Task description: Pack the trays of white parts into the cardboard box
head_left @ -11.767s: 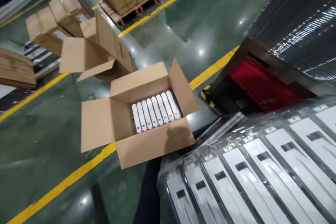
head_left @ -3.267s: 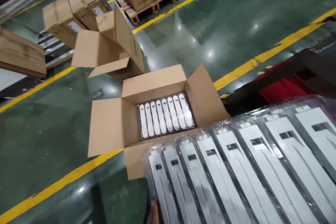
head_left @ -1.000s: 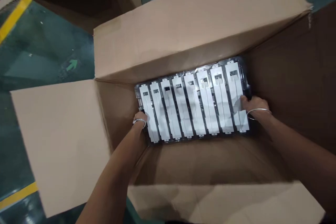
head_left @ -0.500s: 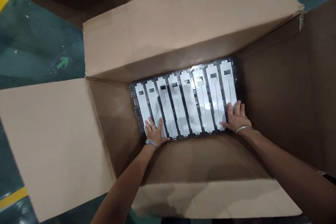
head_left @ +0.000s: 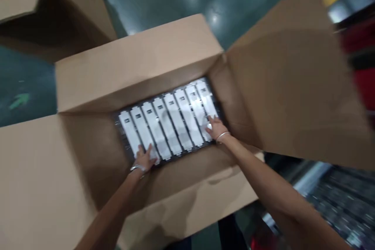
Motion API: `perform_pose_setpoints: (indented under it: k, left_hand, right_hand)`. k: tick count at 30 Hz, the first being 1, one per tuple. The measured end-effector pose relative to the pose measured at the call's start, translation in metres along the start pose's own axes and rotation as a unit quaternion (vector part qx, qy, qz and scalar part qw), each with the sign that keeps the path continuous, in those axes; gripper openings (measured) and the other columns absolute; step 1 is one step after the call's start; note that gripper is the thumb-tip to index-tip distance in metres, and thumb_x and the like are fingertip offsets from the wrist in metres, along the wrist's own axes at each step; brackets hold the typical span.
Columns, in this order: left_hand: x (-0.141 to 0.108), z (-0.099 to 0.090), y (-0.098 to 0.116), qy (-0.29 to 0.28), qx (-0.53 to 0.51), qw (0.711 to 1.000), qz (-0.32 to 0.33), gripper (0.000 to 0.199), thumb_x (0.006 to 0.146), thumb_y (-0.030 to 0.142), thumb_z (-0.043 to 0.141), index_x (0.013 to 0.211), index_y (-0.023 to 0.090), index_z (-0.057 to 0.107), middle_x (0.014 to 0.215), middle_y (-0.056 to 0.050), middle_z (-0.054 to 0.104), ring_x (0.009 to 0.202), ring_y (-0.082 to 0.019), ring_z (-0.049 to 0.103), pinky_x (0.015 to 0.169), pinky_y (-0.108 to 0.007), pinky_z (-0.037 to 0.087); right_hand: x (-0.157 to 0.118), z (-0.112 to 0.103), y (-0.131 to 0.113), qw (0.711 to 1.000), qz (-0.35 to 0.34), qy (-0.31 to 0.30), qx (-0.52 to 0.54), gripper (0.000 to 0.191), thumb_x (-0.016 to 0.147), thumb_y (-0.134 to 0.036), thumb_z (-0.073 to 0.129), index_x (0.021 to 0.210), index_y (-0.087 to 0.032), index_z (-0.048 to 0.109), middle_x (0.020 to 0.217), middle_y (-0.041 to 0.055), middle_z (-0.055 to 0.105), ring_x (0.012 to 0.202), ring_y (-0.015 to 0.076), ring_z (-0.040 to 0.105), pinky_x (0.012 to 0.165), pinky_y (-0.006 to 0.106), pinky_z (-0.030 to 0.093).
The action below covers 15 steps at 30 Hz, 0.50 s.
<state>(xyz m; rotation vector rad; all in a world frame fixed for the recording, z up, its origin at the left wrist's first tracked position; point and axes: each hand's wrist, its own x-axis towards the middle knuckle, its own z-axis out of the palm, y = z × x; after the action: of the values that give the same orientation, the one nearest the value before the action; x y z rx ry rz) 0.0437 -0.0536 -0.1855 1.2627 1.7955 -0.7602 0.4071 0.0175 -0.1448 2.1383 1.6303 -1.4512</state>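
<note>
Deep in an open cardboard box (head_left: 88,191) lies a dark plastic tray (head_left: 124,140) with several long white strip-shaped parts (head_left: 173,125) side by side, each with a small dark cut-out near its far end. My left hand (head_left: 143,160), below a metal watch, rests with fingers spread over the near ends of the leftmost parts. At the tray's right end my right hand (head_left: 216,128), with a bangle at the wrist, lies over the near ends of the rightmost parts, fingers apart. Motion blurs the view somewhat.
The box's flaps stand folded out, a left flap (head_left: 29,179) and a raised right flap (head_left: 295,82) among them. Another cardboard box (head_left: 84,8) stands at upper left. Blurred dark trays (head_left: 342,203) lie at lower right. A green arrow (head_left: 19,100) marks the floor.
The view has swung right, so box, tray and hands appear farther left, and the right flap and the items at lower right show. Both hands stay at the tray's near edge.
</note>
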Motion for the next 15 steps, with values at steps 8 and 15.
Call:
perform_pose_setpoints:
  k: [8,15]
  left_hand:
    - [-0.156,-0.006,0.081,0.198,-0.222,0.937,0.184,0.029,0.081,0.046,0.039,0.103,0.033,0.054,0.114,0.001,0.062,0.096,-0.022,0.062,0.083,-0.037,0.055]
    - [-0.347,0.109,0.231,-0.103,-0.233,0.914,0.317,0.047,0.085,0.048,0.034,0.121,0.029,0.057,0.119,-0.007,0.062,0.111,-0.023,0.057,0.098,-0.035,0.048]
  right_hand:
    - [-0.241,-0.006,0.01,0.942,-0.01,0.082,0.325,0.034,0.083,-0.044,0.048,0.113,-0.06,0.047,0.101,-0.0191,0.062,0.099,0.0138,0.058,0.092,0.032,0.043]
    - [-0.441,0.076,0.104,0.655,0.308,0.163,0.671,0.041,0.059,-0.078,0.056,0.075,-0.043,0.07,0.073,-0.0044,0.068,0.068,0.025,0.066,0.064,0.04,0.054]
